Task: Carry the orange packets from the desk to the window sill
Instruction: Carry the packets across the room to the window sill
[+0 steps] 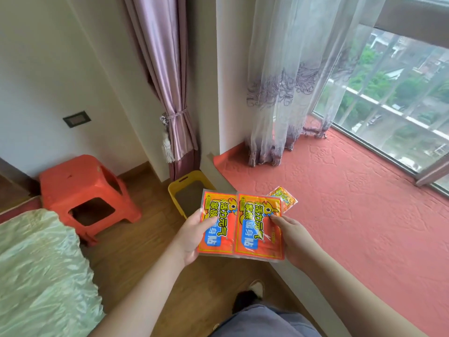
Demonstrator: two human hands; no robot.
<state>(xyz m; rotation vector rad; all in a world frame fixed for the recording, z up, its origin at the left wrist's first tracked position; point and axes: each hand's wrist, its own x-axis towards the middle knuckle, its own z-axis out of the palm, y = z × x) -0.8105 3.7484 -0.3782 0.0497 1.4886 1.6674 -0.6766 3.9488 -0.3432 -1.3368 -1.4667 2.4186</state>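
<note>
Two large orange packets with yellow and blue print are held side by side above the floor, just short of the sill's front edge. My left hand [194, 235] grips the left orange packet [217, 224] by its left edge. My right hand [295, 237] grips the right orange packet [258, 227] by its right edge. A third, smaller orange packet [285, 199] lies on the window sill [352, 203], partly hidden behind the right packet. The sill is covered with a red embossed mat.
A yellow bin [188, 190] stands on the wooden floor against the sill's corner. An orange plastic stool [85, 195] is at the left, a bed with a pale green cover [41, 276] below it. Sheer and purple curtains [279, 93] hang over the sill's back.
</note>
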